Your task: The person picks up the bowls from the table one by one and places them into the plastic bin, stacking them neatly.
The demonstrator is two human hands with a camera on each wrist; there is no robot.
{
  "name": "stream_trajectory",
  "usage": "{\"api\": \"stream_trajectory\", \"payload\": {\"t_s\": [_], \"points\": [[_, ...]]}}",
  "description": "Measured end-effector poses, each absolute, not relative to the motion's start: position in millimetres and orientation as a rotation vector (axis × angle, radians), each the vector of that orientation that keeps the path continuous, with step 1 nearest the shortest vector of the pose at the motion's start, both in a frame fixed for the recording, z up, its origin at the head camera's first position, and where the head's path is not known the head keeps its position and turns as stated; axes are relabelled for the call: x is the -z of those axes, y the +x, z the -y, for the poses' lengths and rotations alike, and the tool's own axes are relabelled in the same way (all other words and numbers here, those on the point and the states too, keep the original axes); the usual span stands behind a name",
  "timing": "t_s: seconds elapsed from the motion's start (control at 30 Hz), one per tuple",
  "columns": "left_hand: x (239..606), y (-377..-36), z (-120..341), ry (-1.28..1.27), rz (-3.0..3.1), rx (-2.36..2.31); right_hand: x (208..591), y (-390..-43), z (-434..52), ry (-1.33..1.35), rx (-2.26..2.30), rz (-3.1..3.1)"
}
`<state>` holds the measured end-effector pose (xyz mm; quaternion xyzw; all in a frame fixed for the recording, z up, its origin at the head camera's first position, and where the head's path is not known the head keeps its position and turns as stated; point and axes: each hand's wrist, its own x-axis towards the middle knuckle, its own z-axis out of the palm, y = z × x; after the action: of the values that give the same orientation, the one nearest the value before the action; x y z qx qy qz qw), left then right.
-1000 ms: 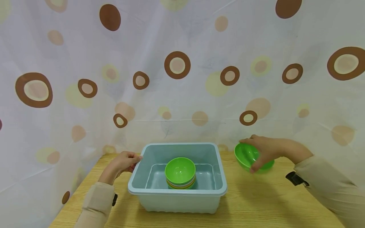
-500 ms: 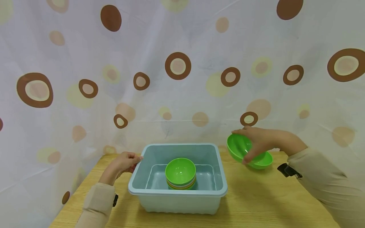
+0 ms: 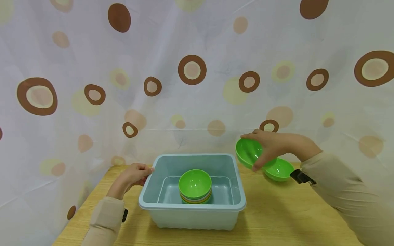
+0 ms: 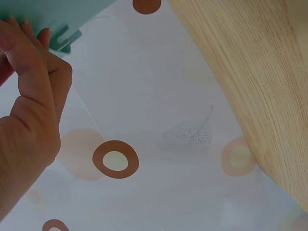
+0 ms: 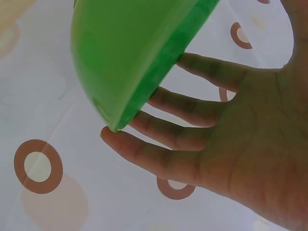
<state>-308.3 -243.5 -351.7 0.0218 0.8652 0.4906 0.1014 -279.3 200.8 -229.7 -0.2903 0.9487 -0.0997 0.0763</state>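
Note:
My right hand (image 3: 271, 145) grips a green bowl (image 3: 248, 153) by its rim, tilted and raised above the table to the right of the tub. In the right wrist view the fingers (image 5: 178, 108) meet the rim of that bowl (image 5: 125, 48); the thumb is out of that view. A pale blue plastic tub (image 3: 192, 207) holds a stack of bowls (image 3: 195, 184), green on top with other colours below. My left hand (image 3: 134, 176) pinches the tub's left rim; in the left wrist view its fingers (image 4: 31, 43) lie against the tub (image 4: 72, 12).
A second green bowl (image 3: 280, 169) sits on the wooden table (image 3: 277, 215), behind and right of the raised one. A white curtain with brown and yellow spots (image 3: 197, 102) hangs right behind the table.
My right hand has lifted the green bowl up and to the left, toward the tub, uncovering the other green bowl on the table. The left hand and tub have stayed put.

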Motion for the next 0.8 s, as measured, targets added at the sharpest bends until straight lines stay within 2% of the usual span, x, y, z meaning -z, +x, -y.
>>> {"api": "stream_trajectory", "payload": {"t_s": [0.8], "points": [[353, -309, 245, 0.057, -2.559, -1.436, 221, -293, -122, -1.056, 0.429, -2.777]]}}
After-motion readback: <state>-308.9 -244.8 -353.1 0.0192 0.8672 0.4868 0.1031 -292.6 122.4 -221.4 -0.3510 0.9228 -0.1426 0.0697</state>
